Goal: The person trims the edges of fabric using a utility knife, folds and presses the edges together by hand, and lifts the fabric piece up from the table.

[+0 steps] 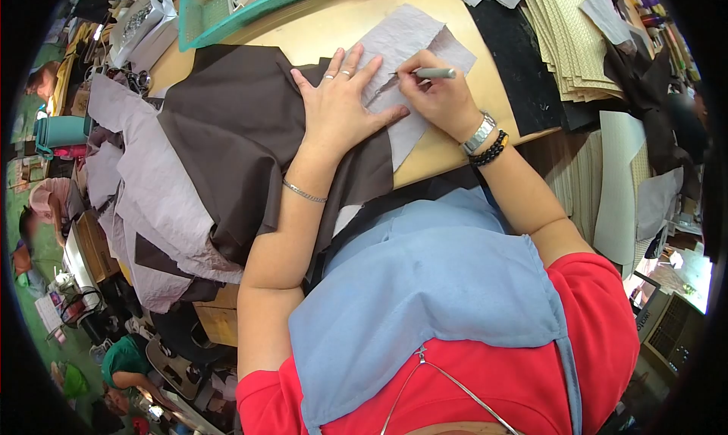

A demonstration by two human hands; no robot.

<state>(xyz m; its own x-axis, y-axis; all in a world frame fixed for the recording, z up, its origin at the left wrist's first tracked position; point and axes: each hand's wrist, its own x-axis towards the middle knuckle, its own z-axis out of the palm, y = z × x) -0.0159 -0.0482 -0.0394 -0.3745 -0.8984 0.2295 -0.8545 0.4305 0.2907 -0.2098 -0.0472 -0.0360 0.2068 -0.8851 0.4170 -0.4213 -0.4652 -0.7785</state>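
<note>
My left hand [339,109] lies flat with fingers spread, pressing on a dark brown sheet of leather or cloth [235,101] and on a pale greyish-lilac piece [402,37]. In my right hand [444,101] is a grey pen [437,73], its tip pointing left onto the pale piece close to my left fingers. The dark sheet drapes off the table's left side over more pale material [163,200]. Both hands rest at the front of the yellow wooden table [303,37]. Part of the dark sheet is hidden beneath my left hand and forearm.
A teal plastic basket [201,18] holding small pale pieces stands at the back. Stacked cream textured sheets [569,44] lie at the right beside a black mat [516,71]. Scissors [136,78] lie at the left. A person in a green top [125,359] is at lower left.
</note>
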